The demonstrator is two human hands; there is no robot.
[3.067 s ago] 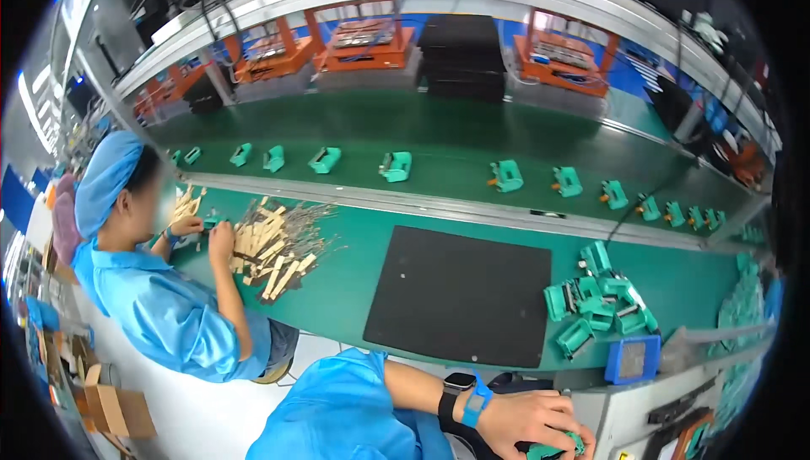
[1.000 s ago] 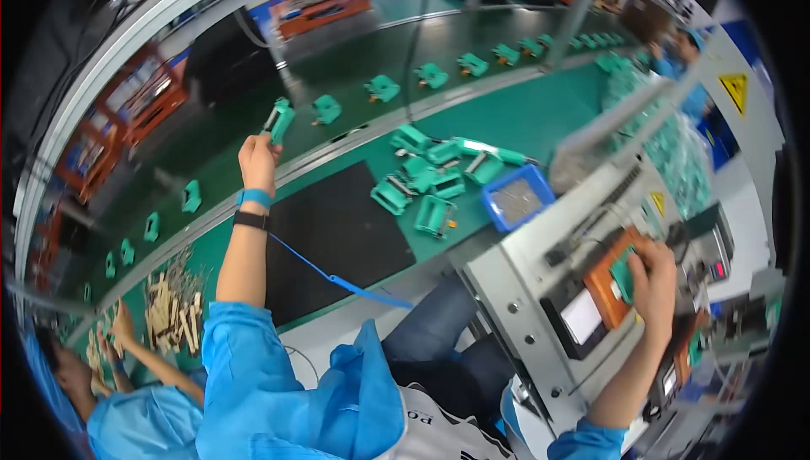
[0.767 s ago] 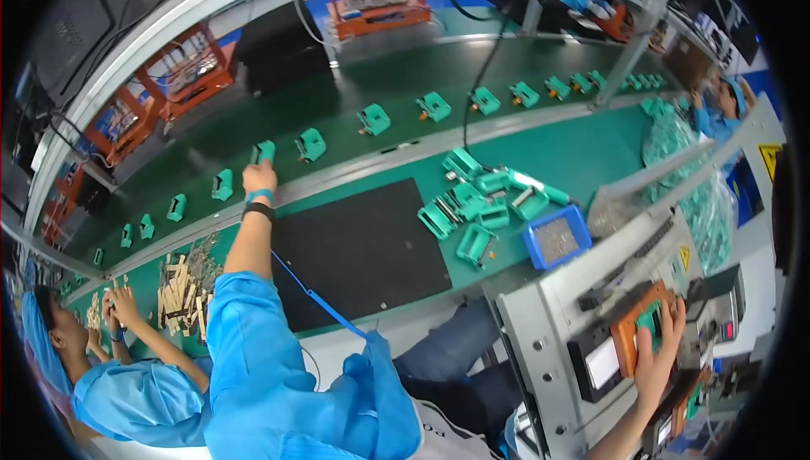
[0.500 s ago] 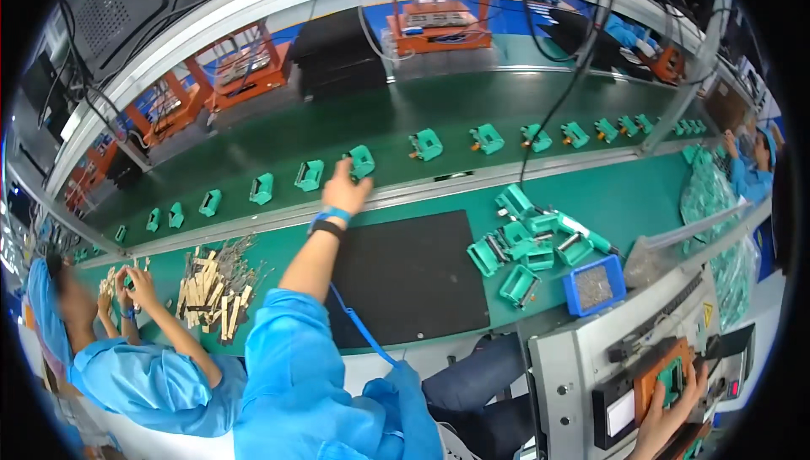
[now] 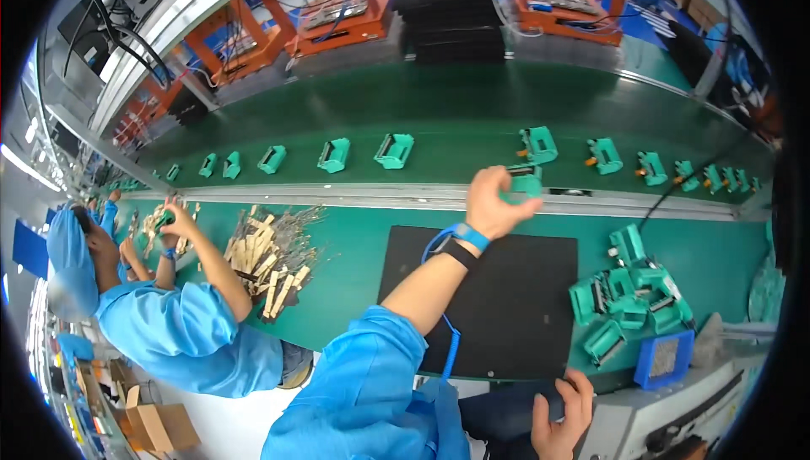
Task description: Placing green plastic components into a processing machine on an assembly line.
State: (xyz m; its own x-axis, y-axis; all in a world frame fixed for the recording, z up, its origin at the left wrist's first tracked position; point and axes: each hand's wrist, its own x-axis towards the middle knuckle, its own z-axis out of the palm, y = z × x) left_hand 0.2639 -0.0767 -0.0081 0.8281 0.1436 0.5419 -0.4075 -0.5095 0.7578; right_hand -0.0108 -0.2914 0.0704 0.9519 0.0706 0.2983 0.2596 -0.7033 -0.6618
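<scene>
My left hand [image 5: 494,211], with a blue strap and a black band at its wrist, grips a green plastic housing [image 5: 525,182] between fingers and thumb. The housing hangs over the front rail of the green conveyor belt [image 5: 460,110]. A row of similar housings runs along the belt, with a gap behind my left hand. Below it a black mat [image 5: 498,300] lies on the bench. My right hand [image 5: 561,426] is by the bench's front edge near the mat's lower right corner, thumb and fingers apart, holding nothing. To the mat's right lies a pile of green housings [image 5: 624,295].
A blue tray [image 5: 644,367] of small parts stands beside the grey machine [image 5: 629,422]. At left a co-worker in a blue cap [image 5: 160,325] handles a green piece near a heap of pale strips [image 5: 261,262]. Orange fixtures [image 5: 342,17] and a black stack [image 5: 447,17] line the far side.
My left hand has lifted a green housing off the belt toward me. My right hand has left the fixture on the machine and come to the bench edge. The view has swung left.
</scene>
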